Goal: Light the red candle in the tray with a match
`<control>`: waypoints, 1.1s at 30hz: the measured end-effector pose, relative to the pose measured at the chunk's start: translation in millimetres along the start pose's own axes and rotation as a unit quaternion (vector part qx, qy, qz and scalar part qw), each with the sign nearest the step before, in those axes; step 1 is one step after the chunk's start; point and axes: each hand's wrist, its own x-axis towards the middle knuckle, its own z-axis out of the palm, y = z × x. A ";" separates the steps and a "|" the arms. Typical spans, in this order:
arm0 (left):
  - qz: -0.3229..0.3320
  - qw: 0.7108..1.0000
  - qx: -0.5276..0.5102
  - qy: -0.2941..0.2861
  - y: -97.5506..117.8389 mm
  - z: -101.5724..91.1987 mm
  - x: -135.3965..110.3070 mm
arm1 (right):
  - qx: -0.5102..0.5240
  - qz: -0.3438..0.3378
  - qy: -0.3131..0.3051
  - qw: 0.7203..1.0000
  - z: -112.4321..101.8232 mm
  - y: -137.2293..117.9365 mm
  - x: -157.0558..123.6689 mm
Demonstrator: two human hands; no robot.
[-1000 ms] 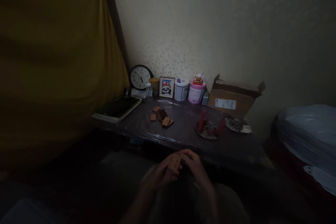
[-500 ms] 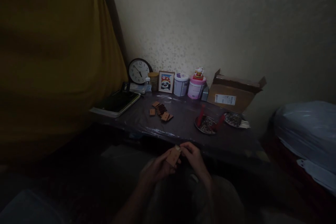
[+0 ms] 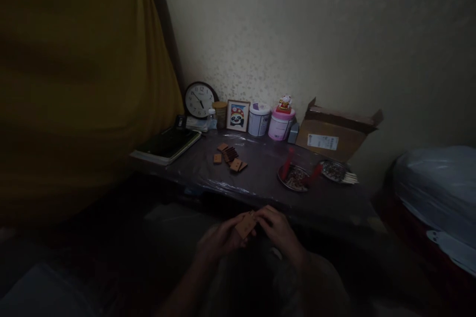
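My left hand is closed around a small tan square piece, held in front of me below the table's near edge. My right hand meets it from the right, fingers pinched at the piece's upper corner. What the right fingers hold there is too small and dark to make out. A heap of similar tan pieces lies on the dark plastic-covered table beyond my hands.
Along the wall stand a clock, a framed panda picture, a white tin, a pink tin and an open cardboard box. A book lies left, two metal dishes right. A yellow curtain hangs left.
My hands stay together on the tan piece; the piece tilted slightly and the hands shifted a little. The view itself swayed slightly.
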 end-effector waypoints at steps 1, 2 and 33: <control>0.001 1.000 -0.001 -0.001 -0.3 -0.6 0.4 | -0.006 -0.002 -0.004 1.000 -0.1 1.0 -0.5; 0.001 1.000 -0.002 -0.003 -0.6 -1.2 1.0 | -0.012 -0.003 -0.007 1.000 0.0 2.1 -0.9; 0.011 0.999 -0.025 -0.025 -6.4 -12.8 4.1 | -0.080 -0.018 -0.069 0.994 -0.9 9.1 -4.1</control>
